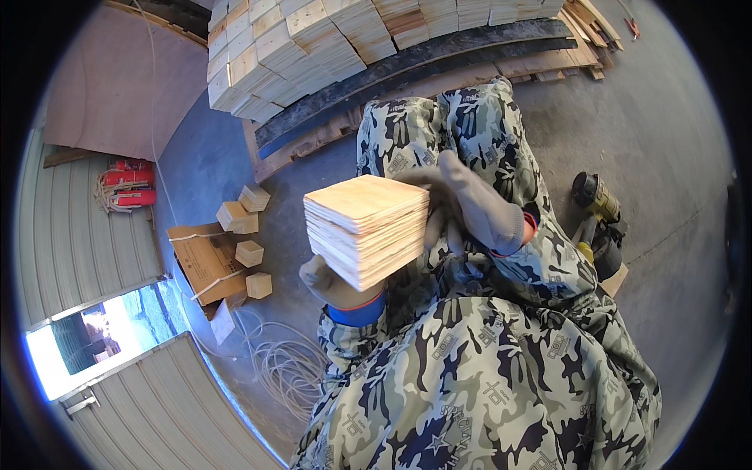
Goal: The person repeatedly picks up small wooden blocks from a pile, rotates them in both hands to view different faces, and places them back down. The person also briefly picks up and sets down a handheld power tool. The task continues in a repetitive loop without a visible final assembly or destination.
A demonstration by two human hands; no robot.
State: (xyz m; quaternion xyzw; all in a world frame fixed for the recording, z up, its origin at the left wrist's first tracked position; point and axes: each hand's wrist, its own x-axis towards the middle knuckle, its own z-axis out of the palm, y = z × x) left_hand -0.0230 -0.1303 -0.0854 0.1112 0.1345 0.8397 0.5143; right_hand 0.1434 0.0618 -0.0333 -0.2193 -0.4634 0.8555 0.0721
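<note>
A squared stack of thin plywood sheets [367, 229] is held up in front of my lap, its top face showing pale grain. My left hand [338, 285], in a grey work glove, supports it from beneath at the near left corner; most of its fingers are hidden under the stack. My right hand [476, 202], gloved too, is at the stack's right side with the thumb raised and the fingers spread. Some of those fingers pass behind the stack, so contact there is unclear. My legs in camouflage cloth [405, 138] lie beyond.
Rows of stacked wooden blocks [329, 41] stand ahead behind a dark beam [411, 67]. On the left are small plywood stacks [238, 217], a cardboard box [208, 264], coiled hose [288, 364] and red fire extinguishers [132, 182]. Yellow-black power tools [599, 202] lie right.
</note>
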